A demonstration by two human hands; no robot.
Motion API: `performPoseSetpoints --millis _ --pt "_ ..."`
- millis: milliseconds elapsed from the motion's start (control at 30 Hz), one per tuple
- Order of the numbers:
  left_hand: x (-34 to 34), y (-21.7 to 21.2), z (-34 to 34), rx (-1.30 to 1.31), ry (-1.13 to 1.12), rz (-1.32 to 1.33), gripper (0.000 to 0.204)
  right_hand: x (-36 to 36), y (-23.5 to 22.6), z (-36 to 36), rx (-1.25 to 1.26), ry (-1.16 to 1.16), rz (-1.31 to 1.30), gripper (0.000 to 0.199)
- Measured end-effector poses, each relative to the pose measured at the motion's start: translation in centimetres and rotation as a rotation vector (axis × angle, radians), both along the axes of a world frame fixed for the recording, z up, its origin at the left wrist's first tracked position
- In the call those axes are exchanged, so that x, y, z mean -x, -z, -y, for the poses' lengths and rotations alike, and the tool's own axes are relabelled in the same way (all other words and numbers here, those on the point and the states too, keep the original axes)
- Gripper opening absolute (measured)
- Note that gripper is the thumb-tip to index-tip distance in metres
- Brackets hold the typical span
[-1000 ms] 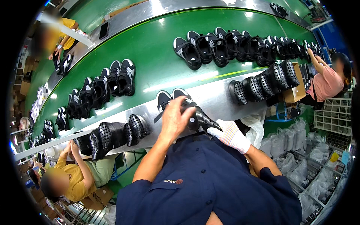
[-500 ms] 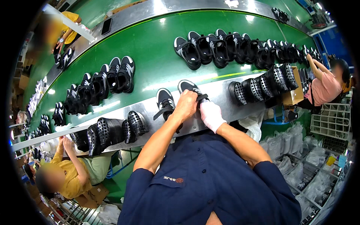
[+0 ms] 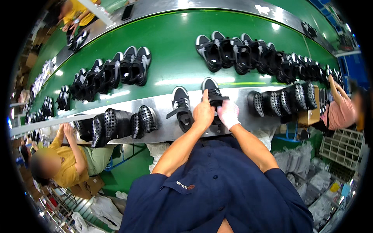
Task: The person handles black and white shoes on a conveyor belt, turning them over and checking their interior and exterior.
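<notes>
Two dark sneakers with pale toe rims stand side by side on the metal ledge, toes pointing away from me. My left hand (image 3: 204, 112), bare, lies along the left side of the right-hand sneaker (image 3: 210, 85), its index finger stretched forward. My gloved right hand (image 3: 229, 114) is at that shoe's right side, beside the end of its black strap (image 3: 218, 98); motion blurs its fingers, so their grip is unclear. The strap crosses the shoe and sticks out to the right. Left of my hands, the other sneaker (image 3: 181, 105) stands untouched, its strap jutting left.
Black studded shoe forms (image 3: 110, 123) stand left on the ledge, more studded forms (image 3: 285, 99) right. Rows of similar sneakers (image 3: 241, 52) sit on the green belt (image 3: 171, 42). Co-workers in yellow (image 3: 70, 163) and pink (image 3: 340, 110) sit at either side.
My left hand has let go of the strap and now has its index finger extended along the shoe. My right hand has shifted beside the strap's end. The whole view has shifted.
</notes>
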State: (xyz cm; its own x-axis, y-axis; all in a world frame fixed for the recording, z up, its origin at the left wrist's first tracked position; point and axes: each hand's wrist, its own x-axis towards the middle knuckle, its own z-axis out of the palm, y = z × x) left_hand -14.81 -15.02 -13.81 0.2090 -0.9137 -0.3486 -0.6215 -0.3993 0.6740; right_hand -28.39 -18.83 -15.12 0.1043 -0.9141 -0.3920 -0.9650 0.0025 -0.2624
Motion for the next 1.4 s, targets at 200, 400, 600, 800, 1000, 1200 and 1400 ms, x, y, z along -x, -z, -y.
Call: performPoseSetpoints --millis 200,400,600,800,1000,1200,1400 --pt "-6.0 -4.6 -11.4 0.196 -0.094 0.292 0.048 0.7 0.6 0.7 -0.06 -0.114 -0.165 0.034" --pt "-5.1 3.1 -9.4 0.23 -0.062 0.104 0.059 -0.3 -0.5 -1.1 -0.024 -0.154 -0.004 0.03" --pt "-7.0 -0.8 -11.9 0.257 -0.147 -0.037 0.036 5.5 -4.0 -0.4 -0.141 -0.109 -0.092 0.049" --pt "-19.6 -0.6 -21.8 0.125 -0.581 0.828 0.044 3.6 -10.7 -3.5 -0.021 -0.057 0.296 0.027" --pt "-21.7 0.1 -22.6 0.163 -0.581 0.73 0.042 -0.4 -10.8 -5.7 -0.14 -0.19 0.356 0.025" --pt "-14.2 -11.7 -18.6 0.451 -0.537 0.473 0.035 -5.3 -13.4 -6.3 -0.394 -0.126 0.692 0.064" --pt "-9.6 -11.9 -12.9 0.607 -0.166 0.063 0.042 -5.9 -12.5 -6.6 -1.201 0.466 1.295 0.041"
